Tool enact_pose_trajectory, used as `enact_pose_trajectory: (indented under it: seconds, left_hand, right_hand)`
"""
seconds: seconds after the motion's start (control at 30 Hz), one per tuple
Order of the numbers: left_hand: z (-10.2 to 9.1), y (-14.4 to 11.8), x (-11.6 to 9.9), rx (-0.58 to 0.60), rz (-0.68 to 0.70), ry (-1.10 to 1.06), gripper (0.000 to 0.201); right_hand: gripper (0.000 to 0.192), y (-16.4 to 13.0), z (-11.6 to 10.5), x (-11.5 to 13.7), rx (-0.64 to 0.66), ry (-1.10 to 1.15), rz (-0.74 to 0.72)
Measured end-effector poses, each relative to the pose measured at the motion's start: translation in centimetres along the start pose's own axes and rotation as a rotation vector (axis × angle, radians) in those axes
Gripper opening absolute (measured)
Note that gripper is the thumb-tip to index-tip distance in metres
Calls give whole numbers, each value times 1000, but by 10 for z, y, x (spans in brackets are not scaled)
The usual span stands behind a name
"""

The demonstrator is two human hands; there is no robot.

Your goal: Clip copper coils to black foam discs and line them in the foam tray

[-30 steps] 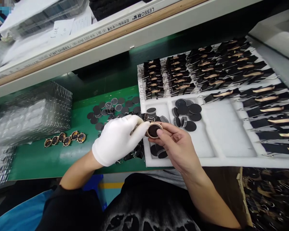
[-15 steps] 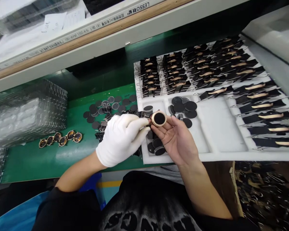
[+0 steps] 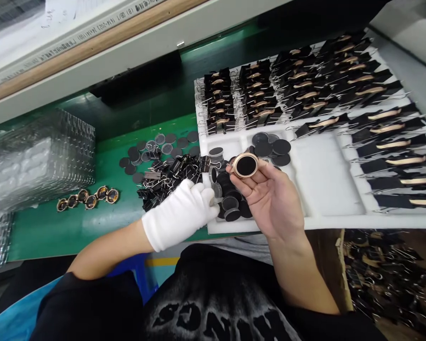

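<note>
My right hand [image 3: 275, 201], bare and palm up, holds a round gold-rimmed piece [image 3: 246, 166] with a flat black disc in its face, gripped by the fingertips. My left hand [image 3: 184, 210], in a white glove, is curled over the left edge of the white foam tray [image 3: 255, 225]. Its fingertips are drawn together beside black and clear-edged discs [image 3: 230, 203] in the tray's left compartment; what they pinch, if anything, is hard to make out. Just beyond the glove lies a pile of black binder clips [image 3: 177, 170] on the green table.
Loose dark discs [image 3: 135, 154] lie behind the clips. Several round gold-framed pieces [image 3: 90, 201] sit further left, near stacked clear plastic trays [image 3: 53, 151]. Rows of clipped black-and-gold pieces [image 3: 351, 76] fill the foam tray's back and right. A shelf edge [image 3: 128, 47] overhangs the table.
My left hand has come away from the gold-rimmed piece and moved down and left to the discs. My right hand has shifted slightly right, still holding the piece.
</note>
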State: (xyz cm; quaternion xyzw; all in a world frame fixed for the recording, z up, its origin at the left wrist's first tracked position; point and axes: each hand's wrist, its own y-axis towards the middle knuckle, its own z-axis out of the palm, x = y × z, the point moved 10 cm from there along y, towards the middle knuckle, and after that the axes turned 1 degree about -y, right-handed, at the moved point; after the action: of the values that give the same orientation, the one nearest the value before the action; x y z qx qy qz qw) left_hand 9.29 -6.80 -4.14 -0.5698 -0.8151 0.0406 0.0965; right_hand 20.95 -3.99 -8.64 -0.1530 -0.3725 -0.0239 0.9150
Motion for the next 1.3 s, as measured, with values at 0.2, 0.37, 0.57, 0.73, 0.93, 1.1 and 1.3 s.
enact_pose_trajectory:
  seconds: [0.2,0.37,0.57,0.73,0.93,1.1,1.3]
  left_hand:
    - [-35,-1,24,-264,-91,-306,16]
    - [-62,-12,56,-554,-317,-468,14]
    - [-62,-1,54,-507,-340,-288,34]
    - [-57,9,52,-279,-415,-122,34]
    - [-62,3,62,-324,-534,-51,50]
    - [-53,-1,69,-381,-543,-268,52]
    - [-51,-9,77,-486,-543,-567,38]
  right_hand:
    - [21,-6,-3,3,-19,-84,-31]
    - [21,-14,7,-8,20,-136,-20]
    - [19,-18,16,-19,80,-160,-12]
    - [24,-17,19,-23,105,-162,15]
    - [32,-18,22,-22,159,-145,26]
    - [28,-19,24,-24,174,-90,64]
    - [28,-17,27,-28,162,-67,95]
